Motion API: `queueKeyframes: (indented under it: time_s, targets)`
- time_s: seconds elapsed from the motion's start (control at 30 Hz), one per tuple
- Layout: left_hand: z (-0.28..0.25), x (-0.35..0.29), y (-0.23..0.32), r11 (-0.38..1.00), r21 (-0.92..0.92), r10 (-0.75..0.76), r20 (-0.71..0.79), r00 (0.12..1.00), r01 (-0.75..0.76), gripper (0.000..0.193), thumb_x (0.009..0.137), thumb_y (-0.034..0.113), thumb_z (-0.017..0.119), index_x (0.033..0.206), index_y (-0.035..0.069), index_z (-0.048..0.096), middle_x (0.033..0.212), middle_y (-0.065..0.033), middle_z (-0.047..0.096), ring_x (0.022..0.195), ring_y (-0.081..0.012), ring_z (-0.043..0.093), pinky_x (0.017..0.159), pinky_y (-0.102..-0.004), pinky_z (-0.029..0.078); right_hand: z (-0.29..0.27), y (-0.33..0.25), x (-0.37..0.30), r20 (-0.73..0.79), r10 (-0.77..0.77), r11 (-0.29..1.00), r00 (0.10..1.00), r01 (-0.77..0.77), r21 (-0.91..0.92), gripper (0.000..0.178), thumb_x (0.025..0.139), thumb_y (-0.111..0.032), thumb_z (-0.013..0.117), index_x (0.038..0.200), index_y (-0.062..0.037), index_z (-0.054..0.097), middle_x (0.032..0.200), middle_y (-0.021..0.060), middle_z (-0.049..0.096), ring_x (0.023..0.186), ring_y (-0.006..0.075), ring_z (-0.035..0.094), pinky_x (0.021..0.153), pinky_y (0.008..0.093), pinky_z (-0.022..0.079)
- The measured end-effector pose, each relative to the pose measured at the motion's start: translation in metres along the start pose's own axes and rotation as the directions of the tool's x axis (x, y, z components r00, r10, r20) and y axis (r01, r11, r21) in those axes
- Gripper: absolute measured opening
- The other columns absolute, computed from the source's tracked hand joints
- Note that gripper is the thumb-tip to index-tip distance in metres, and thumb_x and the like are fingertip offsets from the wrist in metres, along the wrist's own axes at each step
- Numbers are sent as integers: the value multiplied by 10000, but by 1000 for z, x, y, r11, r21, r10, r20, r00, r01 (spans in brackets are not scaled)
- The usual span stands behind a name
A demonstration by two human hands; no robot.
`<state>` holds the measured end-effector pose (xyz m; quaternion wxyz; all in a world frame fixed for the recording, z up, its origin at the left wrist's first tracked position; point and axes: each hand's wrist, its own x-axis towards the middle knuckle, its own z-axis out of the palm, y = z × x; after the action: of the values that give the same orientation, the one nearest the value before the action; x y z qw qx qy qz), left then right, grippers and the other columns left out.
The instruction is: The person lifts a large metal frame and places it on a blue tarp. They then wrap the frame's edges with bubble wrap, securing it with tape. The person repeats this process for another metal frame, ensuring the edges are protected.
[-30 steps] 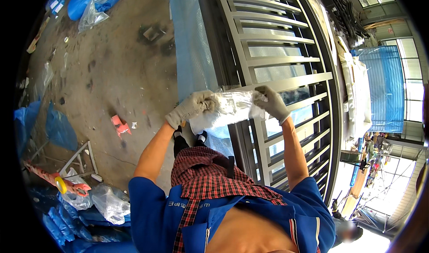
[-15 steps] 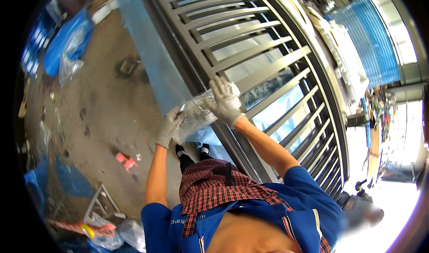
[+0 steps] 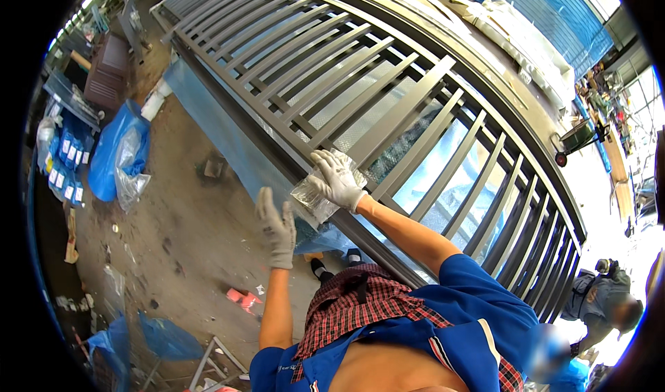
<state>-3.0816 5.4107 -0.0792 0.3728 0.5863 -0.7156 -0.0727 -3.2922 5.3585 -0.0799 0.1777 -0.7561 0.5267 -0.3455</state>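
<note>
A long dark grey metal railing [image 3: 410,112] with many parallel slats lies in front of me, running from far left to near right. A wrinkled piece of clear plastic film [image 3: 309,199] is draped over its near edge rail. My right hand [image 3: 337,180], in a pale work glove, rests on this film at the rail with its fingers spread. My left hand [image 3: 278,227], gloved too, is raised beside the film and apart from it. Its fingers are stretched out and nothing is in them. Blue sheeting [image 3: 208,108] hangs along the railing's near side.
On the floor at left lie a blue plastic bag [image 3: 111,158], red scraps [image 3: 244,299] and crumpled blue sheeting [image 3: 170,338]. A brown crate [image 3: 107,71] stands at far left. To the right are a green cart [image 3: 576,137] and another person [image 3: 606,298].
My left hand has let go of the film and lifted away, its fingers now spread. The right hand stays on the film, which now lies flatter over the rail. The view has shifted.
</note>
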Motion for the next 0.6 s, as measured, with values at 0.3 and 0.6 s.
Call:
queueKeyframes:
  time_s: [0.3,0.6]
  targets:
    - [58,22,7,894,235,269,398,877,-381,551,948,376,468,1366,17,475,1400,-178,494,1328,-313,428,1135,-467,249,-46,-6,7,-218,-31,999,975,23,-39,566,908,-361,566,1325,9,471,1347,221,487,1291,390,425,1090,473,323]
    - [17,33,-8,954,12,267,421,867,-300,608,966,416,444,1385,-25,419,1452,-237,400,1390,-373,320,1165,-492,197,-20,-107,60,-38,107,994,994,-106,29,596,942,-372,545,1388,6,431,1398,240,448,1311,388,416,1078,445,357]
